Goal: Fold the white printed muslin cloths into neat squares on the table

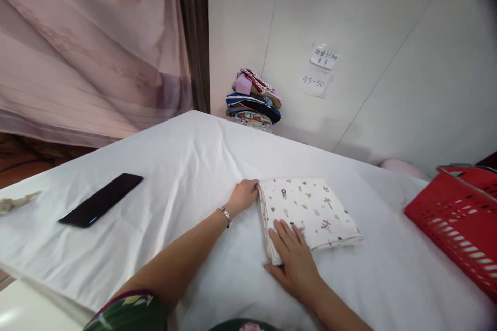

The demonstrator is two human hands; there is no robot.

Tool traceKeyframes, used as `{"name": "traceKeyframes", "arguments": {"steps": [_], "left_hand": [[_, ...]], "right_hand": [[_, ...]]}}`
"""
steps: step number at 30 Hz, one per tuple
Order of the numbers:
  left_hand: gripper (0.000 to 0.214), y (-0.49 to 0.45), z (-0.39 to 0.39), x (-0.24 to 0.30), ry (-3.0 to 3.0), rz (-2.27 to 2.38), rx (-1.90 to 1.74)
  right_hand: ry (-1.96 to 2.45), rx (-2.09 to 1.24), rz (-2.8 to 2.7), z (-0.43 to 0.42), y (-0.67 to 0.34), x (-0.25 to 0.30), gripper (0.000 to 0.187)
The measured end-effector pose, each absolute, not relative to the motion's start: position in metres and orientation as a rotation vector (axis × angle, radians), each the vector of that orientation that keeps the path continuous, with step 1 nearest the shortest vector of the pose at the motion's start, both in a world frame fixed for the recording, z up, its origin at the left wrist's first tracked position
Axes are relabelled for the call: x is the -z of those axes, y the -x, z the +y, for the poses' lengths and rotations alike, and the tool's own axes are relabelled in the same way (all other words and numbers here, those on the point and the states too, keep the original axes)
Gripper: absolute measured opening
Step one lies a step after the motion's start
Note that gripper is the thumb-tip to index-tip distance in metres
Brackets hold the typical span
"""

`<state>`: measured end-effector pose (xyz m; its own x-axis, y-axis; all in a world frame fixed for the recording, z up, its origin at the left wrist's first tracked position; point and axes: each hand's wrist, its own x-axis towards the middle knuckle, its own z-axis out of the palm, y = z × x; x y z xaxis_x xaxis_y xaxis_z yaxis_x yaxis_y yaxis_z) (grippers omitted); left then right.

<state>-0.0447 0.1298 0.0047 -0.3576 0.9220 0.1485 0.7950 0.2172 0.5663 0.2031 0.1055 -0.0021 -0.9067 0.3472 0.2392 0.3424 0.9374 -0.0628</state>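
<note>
leftmost, a small pale thing (17, 201), too unclear to name, lies at the edge of the view on the white table cover (182, 165), and next along comes a dark phone (103, 200), lying flat and slanted, well apart from both hands. next is the left hand (244, 195), a bracelet (225, 216) at its wrist, set at the far left corner of a folded printed cloth (306, 209). its fingers are curled close together, tips at that corner; whether they truly pinch the layers i cannot tell. the cloth lies flat, stretching off to the right from the left hand, its left side running between the two hands from the far corner to the near one. it looks only a little longer across than deep, if at all, so the long axis is hard to call. the right hand (295, 258) is open, fingers spread and resting on top near the near left corner, thumb off to the left of it, gripping nothing. so both hands sit at the same left side, and the right hand is the nearer to the cloth's middle. furthest right stands a red basket (458, 222), apart from the cloth.
</note>
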Motion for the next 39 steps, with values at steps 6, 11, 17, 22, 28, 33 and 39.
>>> {"name": "traceKeyframes", "arguments": {"steps": [6, 11, 17, 22, 28, 33, 39], "left_hand": [[0.041, 0.051, 0.144, -0.005, -1.676, 2.104, -0.957], [0.028, 0.062, 0.158, -0.001, -1.766, 2.017, -1.242], [0.026, 0.073, 0.164, 0.002, -1.579, 2.081, -1.013], [0.034, 0.058, 0.155, -0.01, -1.635, 2.173, -0.994], [0.039, -0.003, 0.134, -0.025, -2.457, 1.934, -0.877], [0.04, -0.008, 0.138, -0.003, -2.466, 1.942, -0.651], [0.041, -0.002, 0.14, 0.001, -2.422, 1.967, -0.656]], "right_hand": [[0.607, -0.036, -2.788, 0.089, -0.195, 0.004, 0.054], [0.581, -0.1, -2.799, 0.088, -0.195, -0.002, 0.05], [0.596, -0.177, -2.822, 0.091, -0.195, -0.008, 0.052], [0.61, -0.206, -2.803, 0.089, -0.195, -0.014, 0.053], [0.62, -0.169, -2.787, 0.09, -0.193, -0.018, 0.054], [0.609, -0.114, -2.788, 0.088, -0.196, -0.023, 0.053], [0.461, -0.188, -2.852, 0.096, -0.223, -0.032, 0.051]]}}
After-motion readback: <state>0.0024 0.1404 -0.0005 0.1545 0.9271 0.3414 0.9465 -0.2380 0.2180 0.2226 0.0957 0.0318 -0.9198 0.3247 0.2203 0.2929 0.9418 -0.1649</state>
